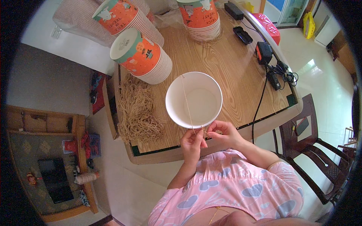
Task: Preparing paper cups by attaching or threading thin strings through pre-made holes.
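A white paper bucket (203, 101) stands mouth up near the table's front edge. A thin tan string (187, 101) crosses its mouth from the far rim to the near rim. At the near rim my left hand (193, 142) is closed, its thumb and finger pinching the string. Close beside it, my right hand (223, 133) also pinches the string at the rim, fingertips together. The exact lie of the string between my fingertips is too small to tell. Left of the bucket lies a loose heap of tan strings (137, 109).
Stacks of orange and green printed paper buckets (145, 56) stand at the back left, with another stack (200, 20) at the back. Along the right edge lie a black and orange device (263, 52), a black tray (242, 35) and tangled cables (288, 75). A dark chair (313, 139) stands right.
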{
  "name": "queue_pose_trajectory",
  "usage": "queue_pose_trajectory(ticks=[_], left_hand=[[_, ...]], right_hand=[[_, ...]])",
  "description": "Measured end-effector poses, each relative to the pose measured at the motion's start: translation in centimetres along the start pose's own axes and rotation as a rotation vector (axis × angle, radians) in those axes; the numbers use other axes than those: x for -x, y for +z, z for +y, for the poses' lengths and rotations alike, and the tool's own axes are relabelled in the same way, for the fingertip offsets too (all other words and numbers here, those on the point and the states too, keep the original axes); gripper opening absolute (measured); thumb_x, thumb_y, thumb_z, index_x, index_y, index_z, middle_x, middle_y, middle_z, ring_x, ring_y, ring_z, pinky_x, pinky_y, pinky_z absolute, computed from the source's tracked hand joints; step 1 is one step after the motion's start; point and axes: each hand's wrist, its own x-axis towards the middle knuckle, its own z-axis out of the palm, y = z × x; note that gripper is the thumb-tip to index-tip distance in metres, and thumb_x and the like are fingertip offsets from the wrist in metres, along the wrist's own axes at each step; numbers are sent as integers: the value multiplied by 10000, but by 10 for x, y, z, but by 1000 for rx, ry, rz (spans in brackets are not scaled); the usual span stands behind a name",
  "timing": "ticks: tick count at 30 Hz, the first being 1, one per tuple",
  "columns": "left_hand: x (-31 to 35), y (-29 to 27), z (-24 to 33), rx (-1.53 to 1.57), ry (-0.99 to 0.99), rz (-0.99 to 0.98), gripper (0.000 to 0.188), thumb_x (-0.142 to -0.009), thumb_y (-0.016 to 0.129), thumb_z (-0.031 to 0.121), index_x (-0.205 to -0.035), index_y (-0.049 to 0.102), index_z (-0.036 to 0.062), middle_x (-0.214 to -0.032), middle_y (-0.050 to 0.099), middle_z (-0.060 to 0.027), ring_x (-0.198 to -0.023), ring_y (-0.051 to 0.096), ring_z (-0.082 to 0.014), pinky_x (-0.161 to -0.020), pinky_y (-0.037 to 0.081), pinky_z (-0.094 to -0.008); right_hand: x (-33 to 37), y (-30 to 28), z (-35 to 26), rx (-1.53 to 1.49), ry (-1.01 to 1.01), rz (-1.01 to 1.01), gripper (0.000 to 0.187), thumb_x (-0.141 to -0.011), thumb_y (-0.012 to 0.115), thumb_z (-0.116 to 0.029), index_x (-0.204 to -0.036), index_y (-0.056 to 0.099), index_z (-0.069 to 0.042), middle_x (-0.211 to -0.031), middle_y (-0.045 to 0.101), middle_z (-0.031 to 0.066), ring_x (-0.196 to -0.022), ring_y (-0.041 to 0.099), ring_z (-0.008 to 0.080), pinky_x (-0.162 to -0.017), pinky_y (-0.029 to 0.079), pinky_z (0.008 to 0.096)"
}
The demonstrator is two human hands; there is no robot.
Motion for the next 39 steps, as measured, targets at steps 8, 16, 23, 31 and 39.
queue_pose_trajectory(ticks=[8, 16, 23, 31, 39], left_hand=[[2, 1, 1, 15, 9, -18, 76, -777, 619, 60, -849, 603, 44, -664, 562, 6, -476, 454, -59, -437, 344, -189], [1, -3, -1, -45, -9, -41, 60, -772, 624, 58, -824, 598, 45, -665, 565, 12, -497, 462, -59, -453, 353, -188], [0, -2, 2, -58, 19, -26, 56, -774, 626, 52, -823, 601, 41, -649, 556, 16, -496, 450, -44, -446, 343, -178], [0, -5, 2, -48, 21, -83, 87, -792, 611, 25, -877, 616, 11, -747, 589, 11, -644, 513, -36, -587, 413, -166], [-2, -3, 3, -96, 29, -80, 87, -793, 611, 27, -877, 619, 5, -746, 592, 9, -647, 517, -41, -605, 417, -172]], right_hand=[[2, -1, 0, 22, 11, -42, 82, -810, 601, -87, -810, 564, -13, -791, 564, -6, -764, 507, 58, -708, 410, 218], [3, 0, 2, -55, 51, -25, 80, -822, 595, -88, -821, 561, -16, -802, 561, -5, -774, 511, 59, -713, 412, 216], [1, 0, 2, -58, 9, -4, 82, -826, 587, -79, -856, 557, -9, -837, 561, 6, -797, 520, 73, -743, 422, 225], [-1, 1, -3, -9, -141, 76, 121, -793, 606, -60, -886, 570, 9, -850, 579, 24, -806, 545, 94, -731, 446, 234], [-3, 0, -8, 54, -166, 53, 100, -786, 603, -40, -875, 580, -1, -820, 583, 24, -781, 548, 96, -718, 447, 234]])
